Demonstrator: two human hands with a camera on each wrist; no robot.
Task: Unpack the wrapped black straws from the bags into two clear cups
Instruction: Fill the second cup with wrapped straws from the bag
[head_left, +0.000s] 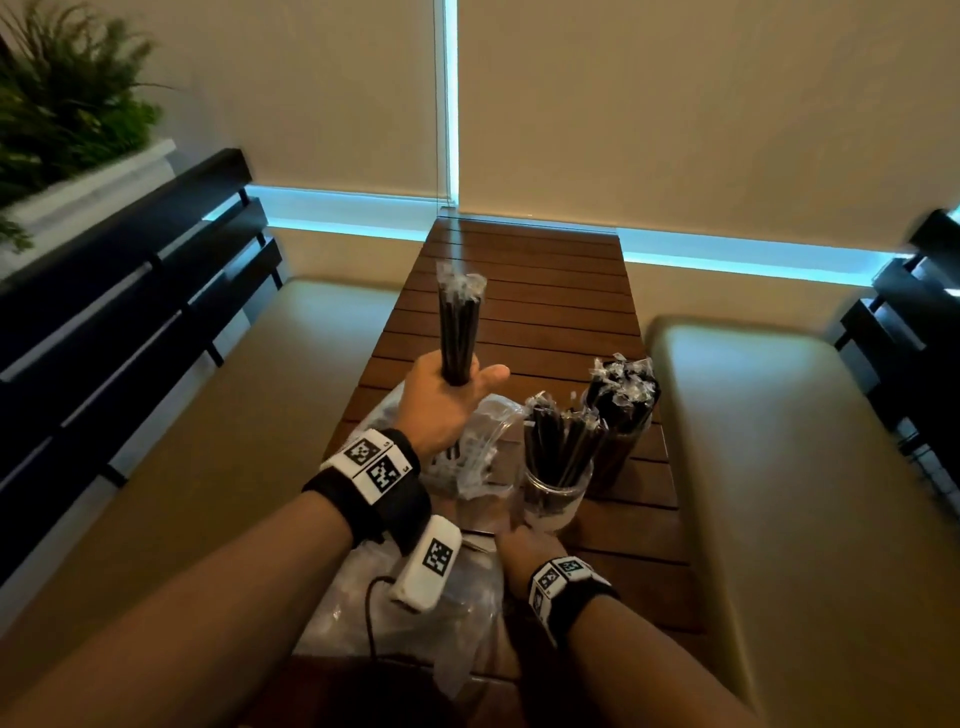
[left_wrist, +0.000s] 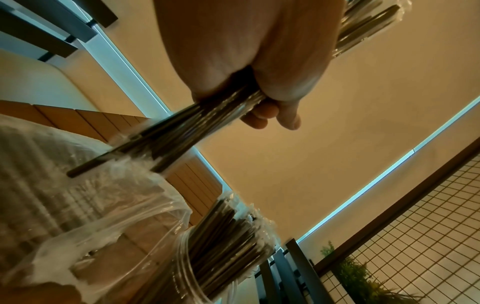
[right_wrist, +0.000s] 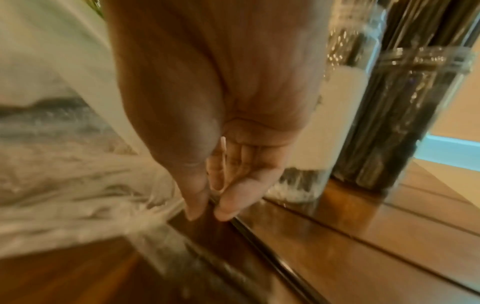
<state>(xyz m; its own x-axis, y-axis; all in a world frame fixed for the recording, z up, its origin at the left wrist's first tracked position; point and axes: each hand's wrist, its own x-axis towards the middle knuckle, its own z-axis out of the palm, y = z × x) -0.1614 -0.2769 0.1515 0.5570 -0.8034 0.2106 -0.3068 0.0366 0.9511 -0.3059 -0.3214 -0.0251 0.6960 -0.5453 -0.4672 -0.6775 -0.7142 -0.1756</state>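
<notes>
The left hand (head_left: 441, 400) grips one upright bundle of wrapped black straws (head_left: 458, 325) above the slatted table (head_left: 524, 291). Two clear cups (head_left: 556, 496) stand packed with straws. The right hand (right_wrist: 233, 168), fingers loosely extended, hovers over a single straw (right_wrist: 262, 244) lying beside the plastic bags (head_left: 483, 447).

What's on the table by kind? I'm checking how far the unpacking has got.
Clear cups holding straws: 2, near cup, far cup
Straw bundles in a hand: 1, bundle gripped by left hand
Plastic bags: at least 2, bags
Total: 5
</notes>
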